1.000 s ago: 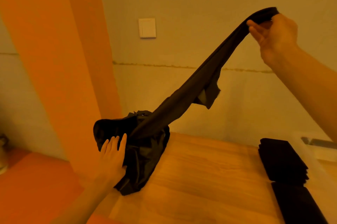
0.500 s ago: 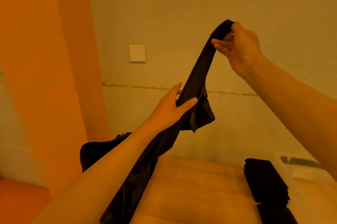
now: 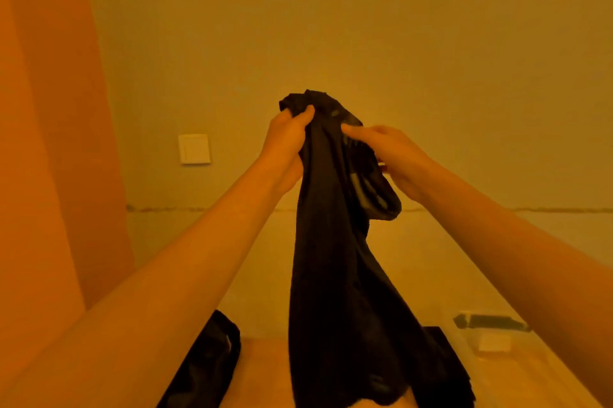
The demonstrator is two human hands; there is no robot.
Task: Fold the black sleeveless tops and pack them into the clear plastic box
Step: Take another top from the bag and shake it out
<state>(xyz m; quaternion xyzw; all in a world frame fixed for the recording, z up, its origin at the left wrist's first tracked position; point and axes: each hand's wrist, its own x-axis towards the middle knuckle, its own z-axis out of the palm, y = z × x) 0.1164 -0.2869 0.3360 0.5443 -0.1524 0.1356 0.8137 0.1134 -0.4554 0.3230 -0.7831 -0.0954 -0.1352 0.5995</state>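
L hand (image 3: 285, 139) & R hand (image 3: 398, 162) both pinch black top (image 3: 331, 258), bunched, up-left of clear box (image 3: 471, 336); prob. hunting shoulder seams, next needs spreading it flat.

The hanging top (image 3: 331, 275) hides part of the folded stack (image 3: 446, 364); the right forearm (image 3: 530, 258) covers much of the clear box (image 3: 491, 346).

The top (image 3: 335, 241) at centre frame is matt black cloth, soft and creased. The table (image 3: 265, 374) at the bottom is smooth wood. The box (image 3: 491, 341) at lower right is clear plastic.
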